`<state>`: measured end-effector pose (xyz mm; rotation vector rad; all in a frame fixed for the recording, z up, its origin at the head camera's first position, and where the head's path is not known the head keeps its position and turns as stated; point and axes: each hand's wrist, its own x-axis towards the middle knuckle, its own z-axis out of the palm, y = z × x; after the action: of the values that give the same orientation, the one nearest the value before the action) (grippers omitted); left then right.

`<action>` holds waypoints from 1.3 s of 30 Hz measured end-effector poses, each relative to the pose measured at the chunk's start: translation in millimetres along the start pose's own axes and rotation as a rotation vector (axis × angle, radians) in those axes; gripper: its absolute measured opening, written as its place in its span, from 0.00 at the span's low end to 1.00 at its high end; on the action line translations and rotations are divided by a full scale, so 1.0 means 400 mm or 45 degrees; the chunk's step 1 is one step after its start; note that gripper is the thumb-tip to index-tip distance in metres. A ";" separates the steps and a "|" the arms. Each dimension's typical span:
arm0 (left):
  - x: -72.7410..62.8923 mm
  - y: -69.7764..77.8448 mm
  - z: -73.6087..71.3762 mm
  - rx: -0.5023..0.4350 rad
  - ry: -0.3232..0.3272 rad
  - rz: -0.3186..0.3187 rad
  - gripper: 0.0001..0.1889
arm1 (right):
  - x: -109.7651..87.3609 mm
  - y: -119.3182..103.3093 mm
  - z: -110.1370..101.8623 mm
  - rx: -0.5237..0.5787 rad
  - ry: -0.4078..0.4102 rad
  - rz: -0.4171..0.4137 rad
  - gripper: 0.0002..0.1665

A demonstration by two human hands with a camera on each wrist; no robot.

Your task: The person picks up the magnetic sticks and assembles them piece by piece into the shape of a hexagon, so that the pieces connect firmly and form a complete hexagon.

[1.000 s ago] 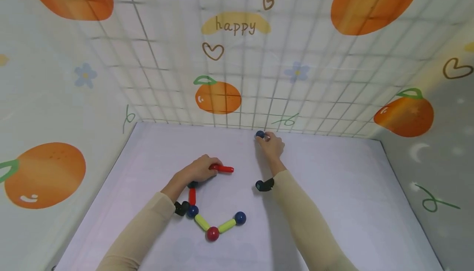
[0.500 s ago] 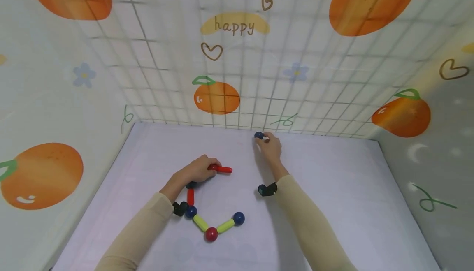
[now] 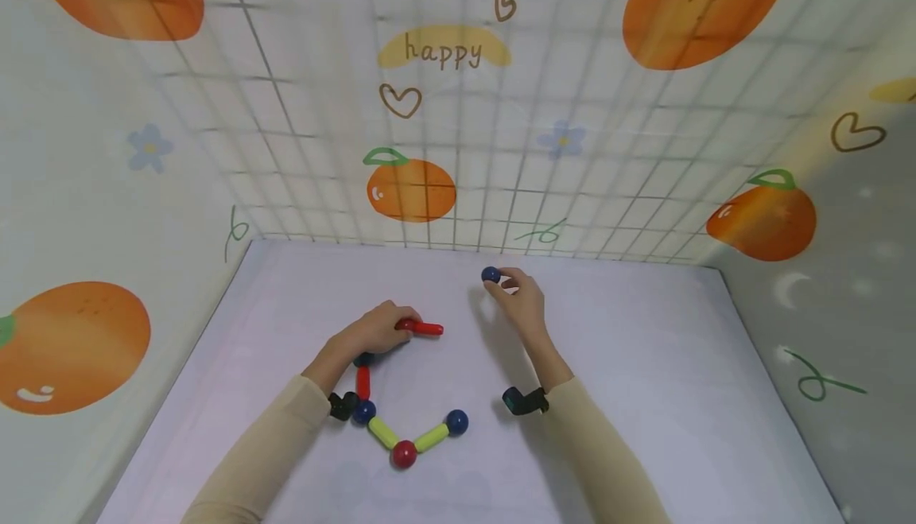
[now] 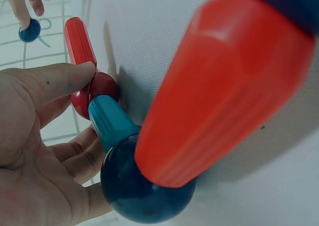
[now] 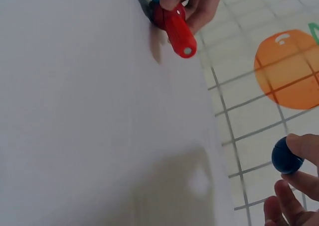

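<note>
My left hand (image 3: 382, 328) grips a red ball (image 4: 105, 86) in a chain of balls and rods on the table. From that ball a red rod (image 3: 429, 329) points right, its far end free. A teal rod (image 4: 112, 119) joins the same ball to a dark blue ball (image 4: 132, 188), partly hidden under the hand in the head view. Another red rod (image 3: 363, 383) leads to a blue ball (image 3: 365, 412). Between thumb and fingers, my right hand (image 3: 525, 301) pinches a separate blue ball (image 3: 490, 274), held above the table toward the back.
The chain's near part has two yellow-green rods (image 3: 432, 437) meeting at a red ball (image 3: 404, 454), ending in a blue ball (image 3: 457, 422). A printed cloth wall (image 3: 322, 190) stands behind the white table (image 3: 644, 365). Black cameras (image 3: 525, 401) sit on both wrists.
My right hand has drawn back from the wall side, toward me and slightly left, with the blue ball. The left hand keeps its grip in place. The head view has shifted slightly.
</note>
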<state>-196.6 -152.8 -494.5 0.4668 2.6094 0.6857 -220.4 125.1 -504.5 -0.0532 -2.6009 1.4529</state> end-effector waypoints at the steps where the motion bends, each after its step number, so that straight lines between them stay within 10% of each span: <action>1: 0.000 -0.001 0.000 -0.001 -0.001 0.002 0.15 | -0.011 0.000 -0.002 0.002 -0.009 -0.002 0.24; 16: -0.003 -0.004 0.003 -0.003 0.008 0.002 0.16 | -0.136 0.023 0.018 0.088 -0.160 0.035 0.23; 39: -0.006 0.000 -0.001 0.011 0.012 0.033 0.15 | -0.171 0.023 0.070 0.053 -0.370 -0.034 0.22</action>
<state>-194.7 -154.0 -493.7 0.5017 2.6206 0.6870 -157.6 98.7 -535.2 0.2122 -2.7790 1.6125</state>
